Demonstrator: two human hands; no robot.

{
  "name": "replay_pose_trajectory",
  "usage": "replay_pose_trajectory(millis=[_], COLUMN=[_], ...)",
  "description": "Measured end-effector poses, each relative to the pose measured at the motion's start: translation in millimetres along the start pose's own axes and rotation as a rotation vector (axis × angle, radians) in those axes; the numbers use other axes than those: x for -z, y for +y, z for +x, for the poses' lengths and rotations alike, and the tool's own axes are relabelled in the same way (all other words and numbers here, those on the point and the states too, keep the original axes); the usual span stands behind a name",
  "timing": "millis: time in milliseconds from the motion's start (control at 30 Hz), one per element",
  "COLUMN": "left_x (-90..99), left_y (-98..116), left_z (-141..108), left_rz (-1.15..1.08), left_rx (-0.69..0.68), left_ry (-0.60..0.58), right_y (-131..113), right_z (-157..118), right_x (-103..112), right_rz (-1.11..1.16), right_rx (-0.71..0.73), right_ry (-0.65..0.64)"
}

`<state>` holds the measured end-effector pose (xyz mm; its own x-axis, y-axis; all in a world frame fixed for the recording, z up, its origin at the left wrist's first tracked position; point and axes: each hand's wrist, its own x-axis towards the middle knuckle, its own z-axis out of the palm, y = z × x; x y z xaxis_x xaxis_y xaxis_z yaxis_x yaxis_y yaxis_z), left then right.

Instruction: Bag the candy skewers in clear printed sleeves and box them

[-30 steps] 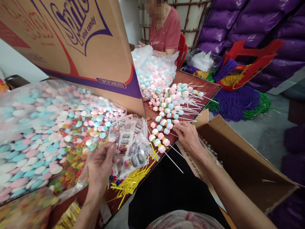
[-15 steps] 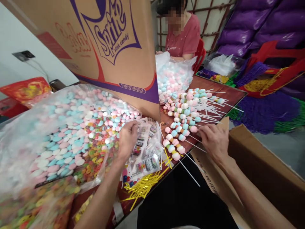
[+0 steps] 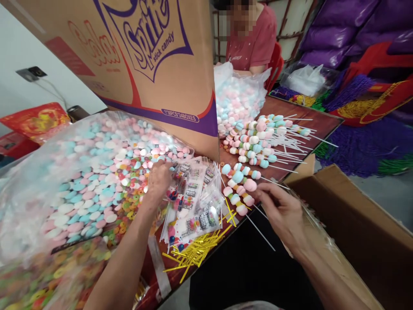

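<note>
My left hand (image 3: 159, 178) has its fingers curled at the left edge of a pile of printed clear wrappers (image 3: 193, 185), beside pastel candies and ring gummies (image 3: 129, 211) in a large open bag. Whatever its fingers hold is hidden. My right hand (image 3: 282, 209) pinches a candy skewer (image 3: 250, 185) close to its pink end piece, above the table's front edge. Two more skewers (image 3: 241, 209) lie just beside it, their white sticks pointing toward me. Farther back, many finished skewers (image 3: 258, 140) are heaped with sticks to the right.
A tall cardboard box (image 3: 161, 82) stands behind the wrappers. Yellow twist ties (image 3: 196, 254) lie at the front edge. An open carton (image 3: 348, 215) is at the right. Across the table sits a person (image 3: 251, 43) behind a bag of candies (image 3: 238, 94).
My left hand has moved left from the wrappers' upper part toward the candies. My right hand has come down and nearer, with a skewer drawn away from the heap.
</note>
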<state>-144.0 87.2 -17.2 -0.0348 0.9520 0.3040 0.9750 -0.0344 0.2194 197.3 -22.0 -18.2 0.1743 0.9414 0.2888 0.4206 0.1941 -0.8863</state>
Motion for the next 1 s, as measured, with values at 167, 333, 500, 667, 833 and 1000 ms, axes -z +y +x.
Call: replay_pose_trajectory(millis=[167,333,500,667,833,1000], left_x=[14.0,8.5,-1.7,-4.4,-4.5,-4.6], left_y=[38.0,107.1,130.7,130.9,132.0,131.8], left_z=[-18.6,-47.6,-57.9,-64.7,-67.6,-67.7], left_rz=[-0.52,-1.071,-1.036,-1.074,-1.062,-1.002], left_rx=[0.209,0.179,0.126,0.151,0.087,0.029], left_ry=[0.056,-0.108,-0.094,-0.119,-0.134,-0.116], right_y=[-1.2,-3.9,-7.2,-6.2,-5.4,-7.6], right_z=[-10.5,-13.7,-16.3,-19.9,-21.5,-23.2], right_x=[-7.7,-10.7,-11.4,-11.0,-10.5,-13.6], right_rz=[0.107,0.046,-0.071,-0.188,-0.22,-0.156], right_rx=[-0.082,-0.053,0.02,0.071,0.131,0.163], right_ry=[-0.093,-0.107,-0.075,-0.076,-0.127,-0.179])
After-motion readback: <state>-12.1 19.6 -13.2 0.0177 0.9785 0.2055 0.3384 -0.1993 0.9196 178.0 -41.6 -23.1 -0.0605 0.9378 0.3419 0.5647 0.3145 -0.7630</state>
